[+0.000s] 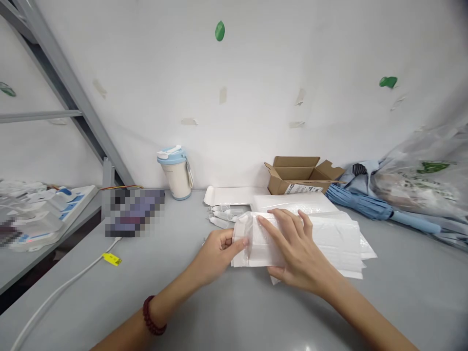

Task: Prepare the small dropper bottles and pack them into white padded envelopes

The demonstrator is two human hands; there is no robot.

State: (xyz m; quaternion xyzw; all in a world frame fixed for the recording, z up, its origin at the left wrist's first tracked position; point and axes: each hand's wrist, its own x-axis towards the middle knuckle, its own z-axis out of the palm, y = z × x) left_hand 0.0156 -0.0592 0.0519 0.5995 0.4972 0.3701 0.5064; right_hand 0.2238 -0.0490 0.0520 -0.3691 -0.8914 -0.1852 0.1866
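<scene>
A white padded mailer (329,239) lies in front of me on top of several similar mailers. My left hand (219,251) pinches its left end, thumb on top and fingers curled beneath. Across the mailer's middle rests my right hand (296,248), fingers spread over the surface and thumb at the near edge. Behind it are a bubble-textured white mailer (303,204) and another flat white packet (234,195). Several small white items with thin cords (221,214) lie just beyond my left hand; their kind is unclear.
An open cardboard box (296,175) stands against the wall. Right of it lie a folded blue umbrella (361,202) and a clear plastic bag (420,180). At left are a blue-lidded cup (175,173), a blurred-out device (133,214), a white cable (69,282) and a power strip (69,209).
</scene>
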